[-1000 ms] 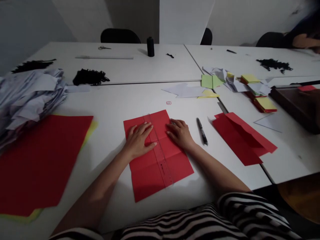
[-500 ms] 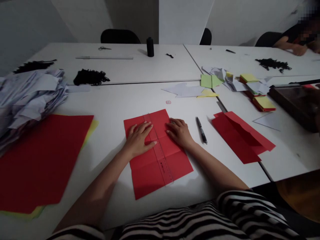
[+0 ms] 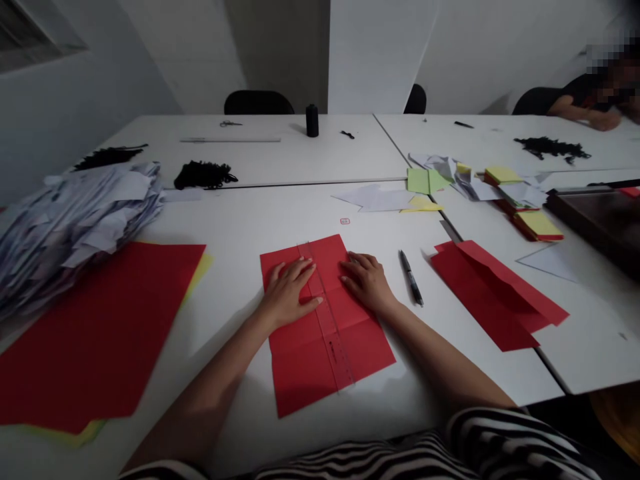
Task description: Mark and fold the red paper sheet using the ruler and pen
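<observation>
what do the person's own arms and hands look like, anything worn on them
Both forearms are bare. The left hand and right hand wear no gloves, and no rings, watch or bracelet can be made out. A black-and-white striped garment shows at the bottom edge, reaching about the right elbow.

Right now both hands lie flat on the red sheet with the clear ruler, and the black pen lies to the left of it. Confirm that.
Not quite. The left hand and right hand do lie flat on the red sheet with the clear ruler, but the head view shows the black pen to the right of the sheet, not the left.
</observation>
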Action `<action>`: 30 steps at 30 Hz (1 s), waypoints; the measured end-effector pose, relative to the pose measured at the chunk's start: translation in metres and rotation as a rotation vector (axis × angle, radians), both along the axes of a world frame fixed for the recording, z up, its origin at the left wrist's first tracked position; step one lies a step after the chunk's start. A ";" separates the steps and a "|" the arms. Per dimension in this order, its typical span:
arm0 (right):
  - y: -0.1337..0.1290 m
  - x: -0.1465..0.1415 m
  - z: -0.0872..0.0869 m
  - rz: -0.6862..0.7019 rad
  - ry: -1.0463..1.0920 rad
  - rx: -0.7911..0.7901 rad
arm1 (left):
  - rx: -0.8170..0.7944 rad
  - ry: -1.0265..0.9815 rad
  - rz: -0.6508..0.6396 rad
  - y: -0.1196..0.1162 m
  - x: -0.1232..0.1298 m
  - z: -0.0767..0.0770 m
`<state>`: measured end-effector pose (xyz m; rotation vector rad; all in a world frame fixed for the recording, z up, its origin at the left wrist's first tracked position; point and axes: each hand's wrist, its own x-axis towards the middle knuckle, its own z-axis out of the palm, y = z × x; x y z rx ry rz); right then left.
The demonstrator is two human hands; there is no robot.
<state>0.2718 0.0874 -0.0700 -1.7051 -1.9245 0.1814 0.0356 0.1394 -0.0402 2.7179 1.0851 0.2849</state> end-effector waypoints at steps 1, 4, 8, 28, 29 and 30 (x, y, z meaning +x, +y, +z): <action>0.000 0.000 -0.001 0.000 -0.001 0.005 | -0.002 -0.003 0.001 0.000 0.000 0.000; 0.000 -0.001 -0.002 0.003 -0.003 0.020 | -0.005 0.001 0.004 -0.001 -0.001 0.001; 0.000 0.000 -0.004 0.008 -0.004 0.023 | -0.010 -0.003 0.007 -0.002 -0.001 0.001; 0.000 -0.001 -0.001 0.000 0.005 0.010 | -0.008 0.020 -0.010 0.000 -0.001 -0.001; 0.000 -0.001 -0.002 -0.001 0.005 0.012 | -0.006 0.027 -0.011 0.000 0.000 -0.001; 0.000 -0.001 -0.002 0.000 0.004 0.014 | -0.005 0.032 -0.012 0.000 0.000 -0.001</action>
